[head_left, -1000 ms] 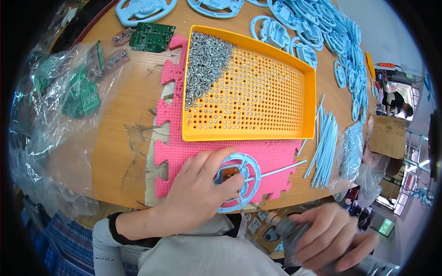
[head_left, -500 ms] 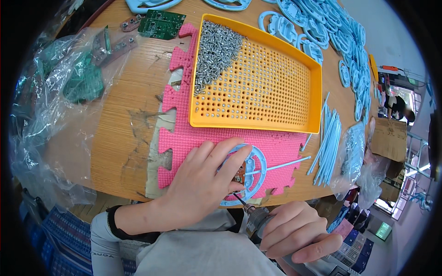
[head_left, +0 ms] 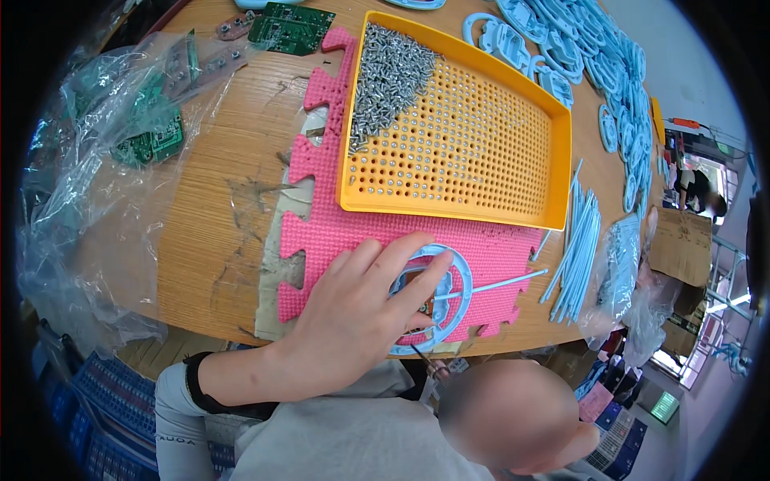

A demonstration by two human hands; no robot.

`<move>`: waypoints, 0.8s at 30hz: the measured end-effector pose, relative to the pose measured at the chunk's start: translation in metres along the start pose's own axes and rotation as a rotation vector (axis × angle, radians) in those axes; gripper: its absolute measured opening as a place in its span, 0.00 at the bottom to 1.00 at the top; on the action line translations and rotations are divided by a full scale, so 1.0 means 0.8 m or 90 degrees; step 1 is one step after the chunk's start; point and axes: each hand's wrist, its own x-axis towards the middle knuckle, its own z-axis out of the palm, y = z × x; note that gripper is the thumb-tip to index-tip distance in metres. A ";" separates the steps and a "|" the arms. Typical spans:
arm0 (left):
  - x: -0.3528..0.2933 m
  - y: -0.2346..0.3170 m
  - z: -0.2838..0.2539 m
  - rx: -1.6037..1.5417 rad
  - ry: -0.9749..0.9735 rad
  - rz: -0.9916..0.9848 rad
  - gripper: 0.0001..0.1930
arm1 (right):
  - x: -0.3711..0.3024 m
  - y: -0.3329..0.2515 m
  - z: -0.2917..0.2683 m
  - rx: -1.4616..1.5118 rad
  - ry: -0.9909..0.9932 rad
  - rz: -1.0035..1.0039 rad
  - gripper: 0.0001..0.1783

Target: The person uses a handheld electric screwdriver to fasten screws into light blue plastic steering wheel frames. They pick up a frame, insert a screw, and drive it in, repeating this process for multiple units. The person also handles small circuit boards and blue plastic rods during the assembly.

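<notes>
A single light-blue steering-wheel part (head_left: 467, 298) is being worked on, set on the pink foam mat (head_left: 321, 228) just in front of the yellow tray (head_left: 457, 216). It is held down by the left hand (head_left: 365, 301), whose fingers are curved over its ring and middle. The right hand (head_left: 513, 417) is blurred, so its finger positions cannot be told, but a driver (head_left: 437, 369) juts from it, apparently gripped, with its tip near the lower edge of the ring. A brown circuit board (head_left: 427, 307) is already placed inside the part, and a light-blue stick (head_left: 505, 283) is laid across the ring's right side. The fastening is judged unfinished; whether any screw is seated is hidden by the fingers. Plenty is left in stock: loose screws (head_left: 389, 76) are heaped in the tray's corner, more sticks (head_left: 576, 252) are bundled on the tabletop (head_left: 216, 264), and many similar blue parts (head_left: 618, 88) are piled beyond, their completeness unclear.
</notes>
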 end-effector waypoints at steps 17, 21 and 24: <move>-0.001 -0.002 0.000 -0.008 0.013 0.010 0.26 | 0.000 -0.002 0.000 -0.045 0.034 0.011 0.30; -0.002 -0.004 0.002 -0.014 0.021 0.016 0.26 | -0.004 -0.003 0.007 -0.067 0.049 -0.005 0.30; -0.002 -0.003 0.000 -0.014 0.023 0.022 0.25 | -0.006 -0.002 0.014 -0.086 0.054 -0.021 0.29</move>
